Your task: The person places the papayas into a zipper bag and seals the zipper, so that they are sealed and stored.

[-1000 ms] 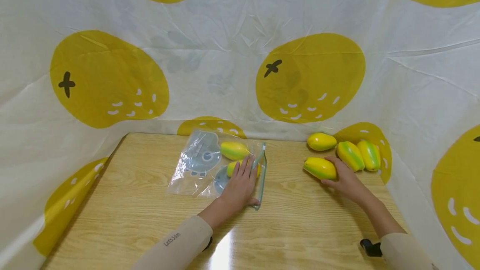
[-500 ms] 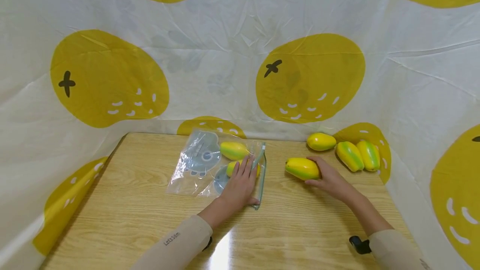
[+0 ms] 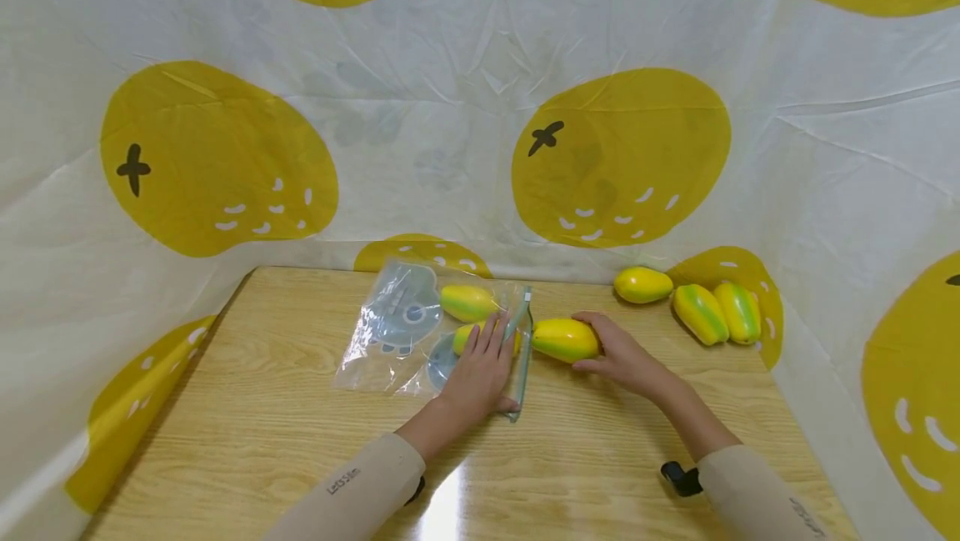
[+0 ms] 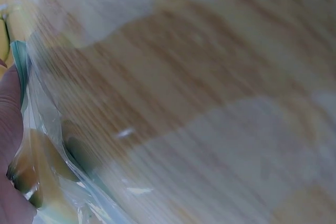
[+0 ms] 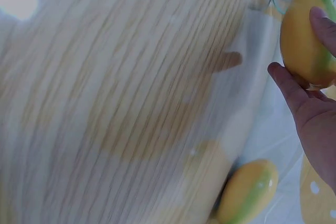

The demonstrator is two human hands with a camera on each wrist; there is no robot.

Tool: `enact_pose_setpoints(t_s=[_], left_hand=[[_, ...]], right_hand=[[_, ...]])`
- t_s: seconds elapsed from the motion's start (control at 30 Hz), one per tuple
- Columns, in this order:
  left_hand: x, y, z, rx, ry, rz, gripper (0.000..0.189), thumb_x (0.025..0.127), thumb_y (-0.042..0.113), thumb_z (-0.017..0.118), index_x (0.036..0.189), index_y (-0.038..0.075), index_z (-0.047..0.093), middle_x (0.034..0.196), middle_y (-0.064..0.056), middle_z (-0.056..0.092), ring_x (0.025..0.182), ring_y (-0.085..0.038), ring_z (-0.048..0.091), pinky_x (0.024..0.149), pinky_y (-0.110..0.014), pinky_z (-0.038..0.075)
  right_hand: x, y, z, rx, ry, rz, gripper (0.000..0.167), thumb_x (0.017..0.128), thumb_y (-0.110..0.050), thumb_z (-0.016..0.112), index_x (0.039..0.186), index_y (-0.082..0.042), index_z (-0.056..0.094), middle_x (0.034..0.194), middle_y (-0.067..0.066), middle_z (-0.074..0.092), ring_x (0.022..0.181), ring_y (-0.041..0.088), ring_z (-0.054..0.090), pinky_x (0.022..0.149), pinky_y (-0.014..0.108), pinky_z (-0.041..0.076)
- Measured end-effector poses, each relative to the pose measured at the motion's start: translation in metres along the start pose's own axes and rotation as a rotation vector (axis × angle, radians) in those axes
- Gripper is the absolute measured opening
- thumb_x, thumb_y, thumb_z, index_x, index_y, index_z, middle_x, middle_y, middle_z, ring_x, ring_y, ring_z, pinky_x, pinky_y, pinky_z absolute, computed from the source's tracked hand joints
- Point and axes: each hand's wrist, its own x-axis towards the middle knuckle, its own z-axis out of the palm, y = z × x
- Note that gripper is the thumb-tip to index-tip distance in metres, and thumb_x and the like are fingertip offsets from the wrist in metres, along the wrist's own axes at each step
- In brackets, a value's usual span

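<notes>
My right hand [image 3: 617, 356] grips a yellow-green papaya [image 3: 564, 339] by its right end, fingers behind and thumb in front. The papaya's left tip is at the green zip edge of a clear zip bag [image 3: 352, 370]; whether it is inside the mouth I cannot tell. My left hand [image 3: 476, 373] rests on the bag by that edge, its fingers extended over a papaya [image 3: 461, 338] and partly covering it. Behind it, another papaya [image 3: 468, 303] lies inside the bag. At the left of the left wrist view, the bag's green edge [image 4: 20, 66] stands beside the hand.
At the table's back right corner lie a papaya [image 3: 642, 284] and two more side by side, a greener papaya [image 3: 701, 313] and a striped papaya [image 3: 739, 313]. A white cloth [image 3: 450, 166] with large yellow fruit prints surrounds the wooden table [image 3: 285, 441].
My right hand has carried the papaya left, from beside the other loose papayas to the bag's zip edge. The left hand and the bag have stayed nearly still.
</notes>
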Motion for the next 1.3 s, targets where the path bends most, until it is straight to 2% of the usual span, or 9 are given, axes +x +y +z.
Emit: enact_pose_setpoints(t_s=[0.13,0.2,0.3,0.6,0.83,1.0,1.13,1.3], left_hand=[[0.000,0.000,-0.001,0.009,0.012,0.005,0.124,0.070,0.080,0.073,0.159,0.003,0.034,0.171,-0.025,0.014,0.159,-0.038,0.018,0.127,-0.051,0.027],[-0.001,0.000,-0.001,0.021,0.015,0.006,0.124,0.071,0.081,0.072,0.159,0.003,0.035,0.171,-0.024,0.015,0.159,-0.038,0.019,0.127,-0.051,0.027],[-0.001,0.000,-0.001,0.034,0.013,0.005,0.123,0.071,0.081,0.070,0.159,0.003,0.035,0.171,-0.024,0.015,0.159,-0.038,0.019,0.127,-0.050,0.027],[0.000,0.001,-0.001,0.033,-0.025,0.007,0.122,0.074,0.081,0.068,0.161,0.004,0.032,0.173,-0.022,0.007,0.160,-0.038,0.011,0.128,-0.050,0.023],[-0.002,0.002,0.002,0.041,0.003,0.014,0.126,0.073,0.081,0.070,0.162,0.003,0.027,0.173,-0.022,0.008,0.161,-0.037,0.011,0.128,-0.050,0.023],[-0.001,0.001,0.003,0.055,0.005,0.022,0.126,0.073,0.082,0.069,0.162,0.002,0.027,0.173,-0.022,0.008,0.161,-0.037,0.010,0.128,-0.051,0.023],[-0.001,0.001,0.003,0.051,0.011,0.024,0.126,0.073,0.081,0.070,0.162,0.002,0.027,0.172,-0.022,0.010,0.161,-0.036,0.010,0.128,-0.052,0.023],[-0.001,0.001,0.002,0.038,0.017,0.032,0.126,0.073,0.079,0.071,0.162,0.001,0.026,0.172,-0.022,0.012,0.161,-0.036,0.010,0.128,-0.051,0.022]], right_hand=[[0.006,-0.003,0.005,-0.002,-0.029,0.007,0.079,0.088,-0.019,0.083,0.151,0.002,0.040,0.151,0.026,0.048,0.139,0.044,0.048,0.118,0.065,0.032],[0.009,-0.003,0.007,-0.004,-0.034,-0.002,0.079,0.088,-0.020,0.083,0.151,0.001,0.040,0.151,0.025,0.049,0.139,0.044,0.048,0.118,0.065,0.033],[0.010,-0.004,0.011,-0.001,-0.034,-0.013,0.078,0.088,-0.018,0.083,0.151,0.001,0.040,0.151,0.025,0.049,0.138,0.044,0.049,0.114,0.062,0.040],[0.009,-0.004,0.015,0.028,-0.032,-0.026,0.077,0.088,-0.019,0.083,0.150,0.001,0.041,0.147,0.023,0.053,0.133,0.041,0.054,0.111,0.061,0.044],[0.013,-0.002,0.021,0.028,-0.039,-0.033,0.078,0.088,-0.021,0.083,0.151,-0.001,0.041,0.148,0.021,0.053,0.134,0.038,0.054,0.112,0.059,0.044],[0.015,-0.004,0.022,-0.002,-0.050,-0.066,0.077,0.089,-0.018,0.082,0.151,0.001,0.040,0.149,0.024,0.051,0.135,0.042,0.053,0.113,0.061,0.042],[0.016,-0.009,0.024,-0.020,-0.072,-0.080,0.077,0.091,-0.014,0.079,0.153,0.002,0.038,0.151,0.026,0.049,0.139,0.044,0.049,0.115,0.062,0.039],[0.017,-0.014,0.027,-0.044,-0.093,-0.097,0.073,0.093,-0.008,0.070,0.156,0.002,0.034,0.154,0.026,0.046,0.142,0.045,0.046,0.117,0.062,0.037]])
